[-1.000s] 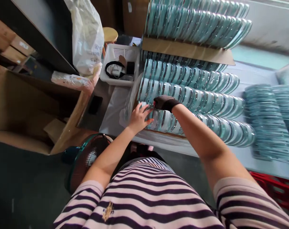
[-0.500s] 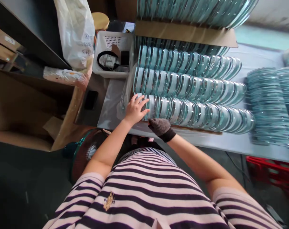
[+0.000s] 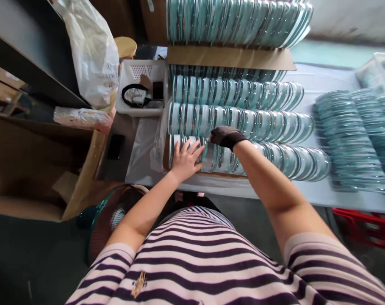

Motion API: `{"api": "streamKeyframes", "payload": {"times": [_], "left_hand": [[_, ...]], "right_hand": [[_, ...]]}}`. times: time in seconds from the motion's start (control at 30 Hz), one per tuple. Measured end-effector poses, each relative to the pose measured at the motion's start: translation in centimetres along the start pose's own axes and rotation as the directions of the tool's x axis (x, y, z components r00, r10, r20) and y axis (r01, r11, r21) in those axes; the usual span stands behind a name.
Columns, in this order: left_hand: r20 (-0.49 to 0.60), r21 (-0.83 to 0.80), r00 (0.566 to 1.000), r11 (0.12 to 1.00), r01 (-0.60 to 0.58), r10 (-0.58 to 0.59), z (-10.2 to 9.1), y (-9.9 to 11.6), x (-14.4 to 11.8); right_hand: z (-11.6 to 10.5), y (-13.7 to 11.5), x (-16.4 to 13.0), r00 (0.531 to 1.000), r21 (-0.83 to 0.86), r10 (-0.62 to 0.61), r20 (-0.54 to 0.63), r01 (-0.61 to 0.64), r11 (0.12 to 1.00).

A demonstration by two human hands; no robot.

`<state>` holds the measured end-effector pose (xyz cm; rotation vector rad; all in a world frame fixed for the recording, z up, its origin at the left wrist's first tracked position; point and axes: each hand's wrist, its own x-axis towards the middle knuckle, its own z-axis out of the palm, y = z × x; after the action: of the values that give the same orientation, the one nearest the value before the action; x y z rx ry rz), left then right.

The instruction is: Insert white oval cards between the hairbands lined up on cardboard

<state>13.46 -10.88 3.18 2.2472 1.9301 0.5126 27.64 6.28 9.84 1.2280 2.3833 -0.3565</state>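
Bare and with its fingers spread, my left hand (image 3: pixel 185 162) rests on the left end of the nearest row of round glass lids (image 3: pixel 294 161). My right hand (image 3: pixel 225 136), in a dark grey knit glove, is curled closed above the same row, close to the second row of glass lids (image 3: pixel 256 123). What its fingers hold, if anything, is hidden. The lids stand on edge, packed side by side, with whitish bands between groups of them. A third row of lids (image 3: pixel 236 91) lies behind.
More glass lids (image 3: pixel 239 23) stand at the back above a cardboard strip (image 3: pixel 230 57). Stacked glass (image 3: pixel 351 140) fills the table's right side. At left are a white basket (image 3: pixel 141 111), a phone (image 3: pixel 116 146), an open carton (image 3: pixel 74 186) and a fan (image 3: pixel 108 224). A red crate (image 3: pixel 364 228) sits below right.
My right hand has moved up from the front edge to over the nearest row. My left hand stays on the row's left end, fingers spread. The view has shifted slightly.
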Motion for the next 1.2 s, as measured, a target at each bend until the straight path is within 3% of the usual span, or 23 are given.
{"api": "streamKeyframes", "payload": {"times": [0.07,0.13,0.23,0.3,0.37,0.47,0.6,0.7,0.8,0.87,0.9,0.93,0.97,1.03,1.1,1.2], "left_hand": [[0.005,0.005,1.0,1.0,0.001,-0.001,0.3,-0.2,0.1],[0.009,0.012,1.0,1.0,-0.003,0.003,0.3,-0.5,0.1],[0.009,0.028,1.0,1.0,-0.005,0.005,0.2,-0.7,0.1],[0.007,0.028,1.0,1.0,0.0,0.0,0.1,-0.7,0.1],[0.008,0.018,1.0,1.0,0.008,-0.008,0.0,-0.6,0.1],[0.011,0.007,1.0,1.0,0.01,-0.01,-0.2,-0.4,0.2],[0.005,-0.002,1.0,1.0,0.028,-0.028,-0.3,-0.5,0.2],[0.008,-0.004,0.999,0.999,0.038,-0.037,-0.5,-0.5,0.0],[0.008,0.012,1.0,1.0,0.017,-0.017,-0.8,0.4,0.2],[0.011,0.011,0.999,0.999,-0.048,0.048,-0.6,1.4,0.8],[0.021,0.007,0.996,0.996,-0.091,0.091,-0.4,2.1,1.2],[0.037,0.002,0.991,0.992,-0.129,0.129,-0.2,2.7,1.6],[0.057,0.0,0.986,0.988,-0.154,0.154,0.2,3.2,2.0],[0.1,0.001,0.98,0.985,-0.17,0.169,1.0,3.9,2.8],[0.127,0.009,0.979,0.986,-0.164,0.161,1.7,4.1,3.2],[0.134,0.025,0.978,0.986,-0.164,0.159,2.0,3.8,3.2]], "right_hand": [[-1.1,-0.6,1.9,0.981,-0.066,-0.136,0.137,0.146,0.987],[-1.8,-1.9,2.3,0.97,-0.125,-0.187,0.157,0.208,0.97],[-1.7,-3.4,-0.2,0.98,-0.208,-0.194,0.043,0.199,0.958],[-0.3,-3.8,-3.1,0.975,-0.205,-0.21,-0.066,0.193,0.96],[2.5,-3.8,-6.2,0.968,-0.133,-0.184,-0.171,0.163,0.978],[8.7,-4.2,-9.5,0.965,0.019,-0.095,-0.245,0.103,0.995],[16.8,-5.6,-10.4,0.974,0.199,0.015,-0.227,0.031,0.98],[19.2,-5.8,-10.6,0.978,0.253,0.01,-0.208,0.044,0.967],[16.9,-3.3,-11.0,0.958,0.262,-0.008,-0.287,0.086,0.961],[13.0,-0.4,-10.6,0.902,0.257,0.094,-0.421,0.019,0.966],[10.8,1.1,-10.0,0.863,0.257,0.195,-0.466,-0.079,0.963],[8.4,2.5,-9.0,0.872,0.224,0.208,-0.442,-0.117,0.968],[6.2,3.6,-7.7,0.91,0.171,0.183,-0.371,-0.127,0.977],[2.6,4.7,-4.7,0.986,0.067,0.102,-0.129,-0.094,0.993],[0.3,4.2,-1.9,0.999,-0.028,0.001,0.051,0.0,1.0],[-1.1,2.2,0.1,0.989,-0.184,-0.101,0.108,0.12,0.976]]}}
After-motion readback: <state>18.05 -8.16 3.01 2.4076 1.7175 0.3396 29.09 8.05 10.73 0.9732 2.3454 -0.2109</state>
